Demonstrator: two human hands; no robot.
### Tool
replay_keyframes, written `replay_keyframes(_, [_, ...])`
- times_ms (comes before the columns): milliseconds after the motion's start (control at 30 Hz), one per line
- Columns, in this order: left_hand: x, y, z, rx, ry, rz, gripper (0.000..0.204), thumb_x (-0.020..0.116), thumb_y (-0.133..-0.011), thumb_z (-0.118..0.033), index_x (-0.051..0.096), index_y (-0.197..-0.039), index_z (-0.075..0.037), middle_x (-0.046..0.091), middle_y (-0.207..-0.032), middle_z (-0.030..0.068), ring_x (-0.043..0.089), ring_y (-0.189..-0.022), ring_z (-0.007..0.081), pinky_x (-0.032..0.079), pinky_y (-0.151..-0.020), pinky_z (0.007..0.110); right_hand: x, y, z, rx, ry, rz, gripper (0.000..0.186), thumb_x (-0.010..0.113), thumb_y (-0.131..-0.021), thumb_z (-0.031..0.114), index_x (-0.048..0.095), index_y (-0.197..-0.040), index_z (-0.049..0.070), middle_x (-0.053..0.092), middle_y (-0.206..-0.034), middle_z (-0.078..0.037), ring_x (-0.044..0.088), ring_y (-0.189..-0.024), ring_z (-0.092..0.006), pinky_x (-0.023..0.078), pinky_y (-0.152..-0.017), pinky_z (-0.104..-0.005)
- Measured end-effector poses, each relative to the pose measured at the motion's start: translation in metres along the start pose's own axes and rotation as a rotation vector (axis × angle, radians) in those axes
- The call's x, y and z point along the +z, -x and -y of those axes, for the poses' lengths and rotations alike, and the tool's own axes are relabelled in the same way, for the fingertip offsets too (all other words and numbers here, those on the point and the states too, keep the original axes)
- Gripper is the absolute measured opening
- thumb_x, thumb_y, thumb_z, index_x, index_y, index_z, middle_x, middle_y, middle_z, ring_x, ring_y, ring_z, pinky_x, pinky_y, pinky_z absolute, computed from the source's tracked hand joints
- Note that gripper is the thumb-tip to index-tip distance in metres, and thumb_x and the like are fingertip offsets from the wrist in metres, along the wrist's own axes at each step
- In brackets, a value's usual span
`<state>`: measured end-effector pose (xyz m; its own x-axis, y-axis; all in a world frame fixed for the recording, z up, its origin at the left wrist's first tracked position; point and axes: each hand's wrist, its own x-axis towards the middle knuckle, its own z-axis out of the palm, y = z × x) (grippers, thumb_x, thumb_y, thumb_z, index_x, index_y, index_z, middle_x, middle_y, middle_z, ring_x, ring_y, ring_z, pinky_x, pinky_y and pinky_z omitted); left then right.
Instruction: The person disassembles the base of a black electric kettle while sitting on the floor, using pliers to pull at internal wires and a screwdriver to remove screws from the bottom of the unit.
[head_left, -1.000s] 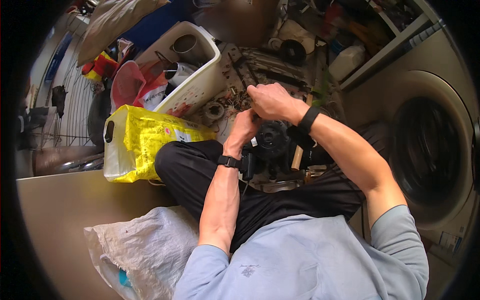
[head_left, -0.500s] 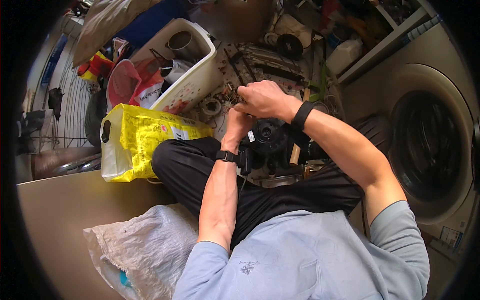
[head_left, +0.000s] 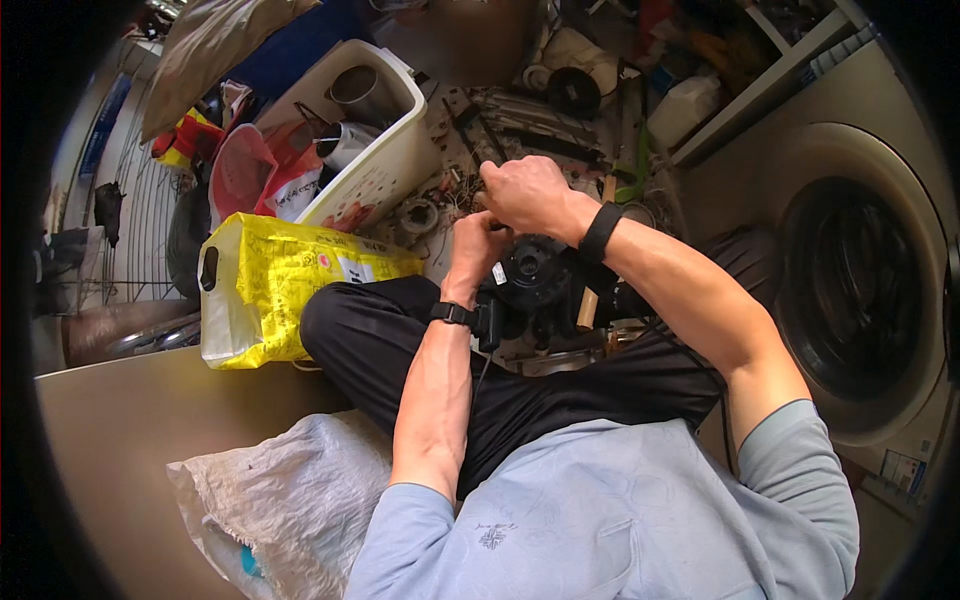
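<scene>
My left hand (head_left: 473, 250) and my right hand (head_left: 532, 192) meet in front of me, the right one a little higher and farther out. Both have their fingers curled in, and whatever they pinch is too small and too covered to make out. Right below them sits a round black part (head_left: 530, 268) with a hub in its middle and a small white label. Thin wires (head_left: 461, 188) lie tangled on the floor just beyond my fingers. A wooden handle (head_left: 588, 308) stands beside the black part, under my right forearm.
At the left stand a yellow bag (head_left: 300, 275) and a white plastic bin (head_left: 385, 165) holding metal cups. A white woven sack (head_left: 300, 500) lies near my left elbow. Metal bars (head_left: 540, 118) are strewn ahead. On the right is a front-loading washing machine (head_left: 845, 270).
My hands have drawn slightly apart, the right one rising a touch above the left. The view has shifted a little; the things around stay in place.
</scene>
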<state>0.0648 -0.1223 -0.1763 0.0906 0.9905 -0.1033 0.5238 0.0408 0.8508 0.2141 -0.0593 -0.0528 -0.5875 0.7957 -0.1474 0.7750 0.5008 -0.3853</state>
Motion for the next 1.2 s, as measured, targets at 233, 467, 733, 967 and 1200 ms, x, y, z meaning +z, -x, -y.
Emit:
replay_keyframes(233, [0.004,-0.007,0.014,0.011,-0.066,0.052,0.029,0.087,-0.082,-0.020,0.081,-0.107,-0.006,0.077,-0.095,0.0214,0.076,-0.092,0.0386,0.058,-0.079,0.042,0.008,-0.001,-0.016,-0.367,-0.112,-0.155,0.029,0.065,-0.093,0.025,0.062,-0.098,-0.003,0.069,-0.096,-0.029,0.071,-0.094,-0.0446,0.057,-0.077,-0.0524])
replay_keyframes(467, [0.001,0.003,-0.002,0.017,-0.111,-0.007,0.030,0.086,-0.082,-0.015,0.080,-0.109,-0.005,0.078,-0.098,0.0200,0.077,-0.095,0.0371,0.059,-0.079,0.041,0.004,-0.006,0.000,-0.071,-0.008,-0.031,0.026,0.064,-0.094,0.020,0.062,-0.106,-0.002,0.070,-0.096,-0.027,0.070,-0.093,-0.0485,0.056,-0.079,-0.0546])
replay_keyframes(733, [-0.003,0.001,0.012,-0.010,-0.048,0.087,0.028,0.085,-0.082,-0.012,0.081,-0.108,-0.005,0.079,-0.096,0.0179,0.078,-0.089,0.0326,0.059,-0.079,0.040,0.011,-0.010,-0.016,-0.341,-0.242,-0.077,0.026,0.067,-0.091,0.015,0.063,-0.112,0.000,0.071,-0.101,-0.022,0.070,-0.096,-0.0451,0.055,-0.082,-0.0527])
replay_keyframes(967, [0.001,-0.002,0.006,-0.044,-0.240,0.101,0.026,0.087,-0.081,-0.017,0.081,-0.103,-0.004,0.077,-0.096,0.0203,0.076,-0.089,0.0363,0.059,-0.079,0.042,0.018,-0.009,-0.024,-0.230,-0.174,-0.145,0.020,0.066,-0.090,0.014,0.068,-0.106,0.002,0.070,-0.099,-0.020,0.069,-0.097,-0.0437,0.056,-0.083,-0.0523])
replay_keyframes(1200, [0.009,-0.004,0.011,0.007,-0.175,0.074,0.025,0.088,-0.081,-0.018,0.081,-0.102,-0.006,0.076,-0.094,0.0210,0.074,-0.089,0.0399,0.058,-0.076,0.043,0.018,-0.009,-0.022,-0.173,-0.154,-0.134,0.025,0.065,-0.090,0.015,0.066,-0.111,0.000,0.070,-0.106,-0.023,0.069,-0.097,-0.0457,0.056,-0.083,-0.0541])
